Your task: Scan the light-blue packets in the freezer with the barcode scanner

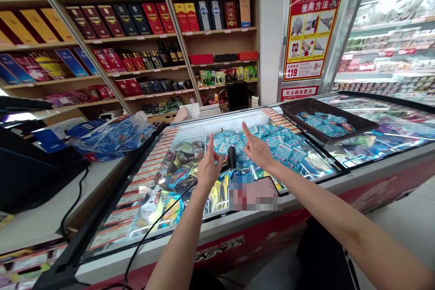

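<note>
Both hands hover over the glass top of a freezer chest [185,231]. My left hand [208,167] has its index finger raised and the others curled, with nothing visible in it. My right hand [257,147] also points its index finger up and holds nothing I can see. Between them stands a small black rounded object [231,157] whose kind I cannot make out. A phone [267,188], partly blurred out, lies near the front edge below the hands. Many light-blue packets [283,149] show around and beyond my right hand. Beside my left wrist runs a black cable [159,217].
A dark brown tray [360,128] with blue packets rests on the freezer at right. Plastic-wrapped blue packages [115,136] sit on the left counter. Shelves of boxes [152,17] line the back wall. A red sign [314,27] hangs beside a refrigerated display [390,45].
</note>
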{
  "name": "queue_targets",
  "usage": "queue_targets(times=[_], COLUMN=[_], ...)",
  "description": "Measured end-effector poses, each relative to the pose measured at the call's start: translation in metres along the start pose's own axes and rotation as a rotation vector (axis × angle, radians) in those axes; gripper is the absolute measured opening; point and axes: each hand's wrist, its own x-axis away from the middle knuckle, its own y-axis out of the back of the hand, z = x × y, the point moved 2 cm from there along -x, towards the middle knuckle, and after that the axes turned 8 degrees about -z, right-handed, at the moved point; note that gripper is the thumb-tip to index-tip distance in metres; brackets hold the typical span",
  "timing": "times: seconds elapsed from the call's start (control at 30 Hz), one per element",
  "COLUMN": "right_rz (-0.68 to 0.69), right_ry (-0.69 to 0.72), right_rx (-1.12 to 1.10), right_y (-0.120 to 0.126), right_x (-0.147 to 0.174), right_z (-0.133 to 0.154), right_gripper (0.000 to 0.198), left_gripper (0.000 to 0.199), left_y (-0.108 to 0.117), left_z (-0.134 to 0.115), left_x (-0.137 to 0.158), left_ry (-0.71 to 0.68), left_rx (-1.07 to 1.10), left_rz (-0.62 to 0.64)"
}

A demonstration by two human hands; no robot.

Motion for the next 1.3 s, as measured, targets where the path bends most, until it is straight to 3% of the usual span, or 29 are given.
queue_targets(times=[0.2, 0.47, 0.67, 0.8, 1.0, 1.07, 1.17, 1.23, 1.3], right_rz=[0.109, 0.134, 0.152, 0.179, 0.188, 0.202, 0.474, 0.733, 0.880], right_ry=[-0.014, -0.037, -0.033, -0.032, -0.206, -0.249, -0.284, -0.292, -0.263], right_rx=[0.084, 0.132, 0.147, 0.074, -0.239, -0.408, -0.855, -1.118, -1.291], right_y=[0.010, 0.027, 0.037, 0.039, 0.050, 0.060, 0.077, 0.091, 0.103], right_x=[0.005, 0.015, 0.028, 0.041, 0.042, 0.035, 0.027, 0.023, 0.019], right_z=[0.004, 0.010, 0.016, 0.015, 0.015, 0.017, 0.027, 0.037, 0.045], right_gripper=[0.082, 0.083, 0.081, 0.078, 0.055, 0.066, 0.085, 0.090, 0.092], left_gripper=[0.079, 0.079, 0.079, 0.076, 0.051, 0.061, 0.080, 0.084, 0.087], left_y=[0.011, 0.018, 0.024, 0.025, 0.030, 0.035, 0.049, 0.063, 0.073], left_z=[-0.029, -0.046, -0.056, -0.060, -0.071, -0.077, -0.088, -0.094, -0.096], left_x=[-0.001, 0.006, 0.013, 0.020, 0.018, 0.015, 0.010, 0.005, 0.001], left_ry=[-0.040, -0.052, 0.003, 0.061, 0.241, 0.291, 0.366, 0.371, 0.395], left_rx=[-0.228, -0.289, -0.232, -0.038, 0.302, 0.452, 0.735, 0.881, 0.947], left_rz=[0.117, 0.166, 0.203, 0.247, 0.297, 0.396, 0.626, 0.672, 0.692])
